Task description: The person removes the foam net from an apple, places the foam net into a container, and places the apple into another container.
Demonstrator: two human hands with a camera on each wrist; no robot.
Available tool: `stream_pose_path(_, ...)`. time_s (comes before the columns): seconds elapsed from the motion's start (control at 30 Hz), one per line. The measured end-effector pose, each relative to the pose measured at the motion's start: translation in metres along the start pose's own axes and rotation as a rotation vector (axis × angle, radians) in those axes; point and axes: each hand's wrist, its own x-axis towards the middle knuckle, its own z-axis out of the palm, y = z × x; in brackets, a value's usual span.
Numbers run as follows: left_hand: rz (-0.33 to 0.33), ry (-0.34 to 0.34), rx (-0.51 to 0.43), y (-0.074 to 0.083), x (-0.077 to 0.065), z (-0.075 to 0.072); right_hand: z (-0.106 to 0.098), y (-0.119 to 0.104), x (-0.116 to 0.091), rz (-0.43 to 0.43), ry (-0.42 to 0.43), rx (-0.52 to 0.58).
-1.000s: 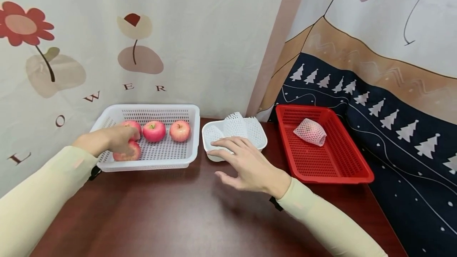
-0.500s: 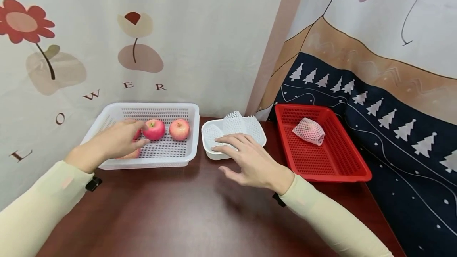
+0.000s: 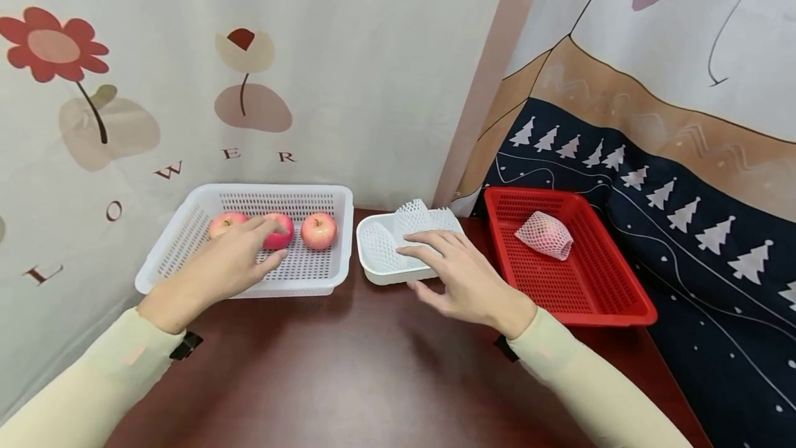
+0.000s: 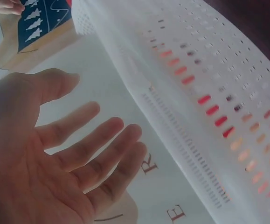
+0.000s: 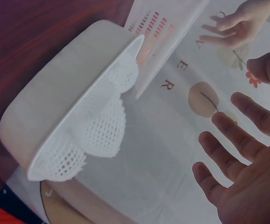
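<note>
My left hand (image 3: 226,261) hovers over the front of a white perforated basket (image 3: 345,240), its fingers spread and holding nothing. Three apples show in that basket: a pale red apple (image 3: 227,222) at the left, a redder apple (image 3: 282,232) partly behind my fingers, and a pink apple (image 3: 318,231) at the right. My right hand (image 3: 463,282) is over the near right side of a small white tub (image 3: 392,278), fingers apart with nothing in them. Inside the tub lie white foam net sleeves (image 3: 410,220); in the right wrist view a foam net sleeve (image 5: 104,133) sticks up past the rim.
At the right a red perforated basket (image 3: 584,316) holds an apple in a foam net (image 3: 544,235). All three containers stand along the back of a dark brown table (image 3: 348,379). A printed curtain (image 3: 373,88) hangs right behind them.
My left hand has left the apples at the basket's left, lifting and moving right with spread fingers. My right hand has shifted slightly right over the tub. The view has tilted a little.
</note>
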Motion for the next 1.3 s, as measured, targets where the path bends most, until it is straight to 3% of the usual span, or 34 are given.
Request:
stream_pose_path(0.4,0.050,0.159,-0.019,0.029,-0.014,0.011,-0.012,0.024,-0.016,0.087,-0.009,-0.005)
stream_pose_path(0.6,0.114,0.231,-0.058,0.042,-0.020,0.022,-0.017,0.033,-0.022,0.130,0.000,-0.005)
stream_pose_path(0.8,0.126,0.266,-0.075,0.052,-0.024,0.029,-0.018,0.042,-0.029,0.165,0.018,-0.007)
stream_pose_path(1.03,0.196,0.320,-0.091,0.059,-0.026,0.036,-0.025,0.054,-0.033,0.229,0.019,-0.014)
stream_pose_path(1.3,0.241,0.310,-0.095,0.067,-0.027,0.037,-0.033,0.072,-0.038,0.300,-0.010,-0.002)
